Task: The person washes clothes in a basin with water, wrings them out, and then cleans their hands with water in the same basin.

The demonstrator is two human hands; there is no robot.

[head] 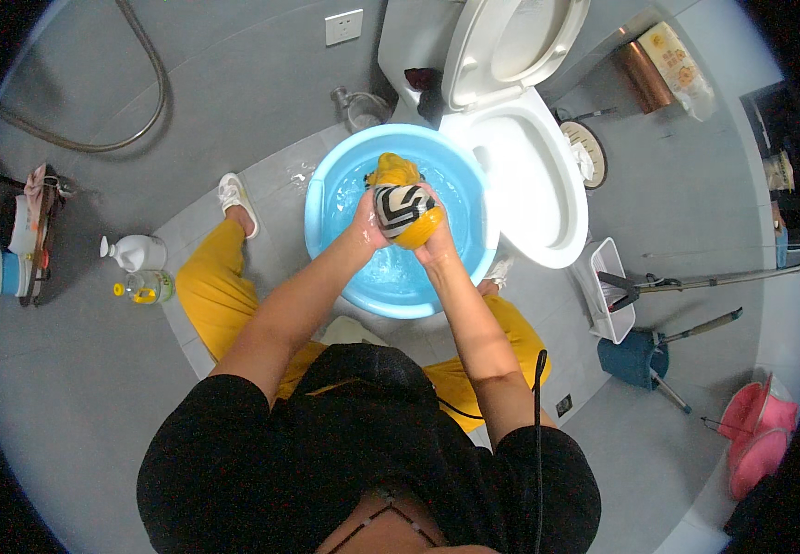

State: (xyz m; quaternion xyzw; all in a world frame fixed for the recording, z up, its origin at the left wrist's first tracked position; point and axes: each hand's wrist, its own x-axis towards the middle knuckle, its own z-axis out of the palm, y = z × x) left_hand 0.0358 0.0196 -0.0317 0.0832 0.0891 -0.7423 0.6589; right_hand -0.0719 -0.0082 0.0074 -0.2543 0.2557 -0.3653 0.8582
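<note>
A bundled wet cloth, mustard yellow with a black-and-white geometric pattern, is pressed between my two hands. My left hand grips its left side, and my right hand wraps the right side and lower end. Beneath them is a round light-blue plastic basin with water in it, standing on the tiled floor between my legs. The bundle is over the middle of the basin. The palms and some fingers are hidden by the cloth.
A white toilet with its lid raised adjoins the basin's right side. A white pump bottle and a yellow-capped bottle stand at left. Rightward are a white bin, a mop bucket and pink basins. A clear jug stands behind.
</note>
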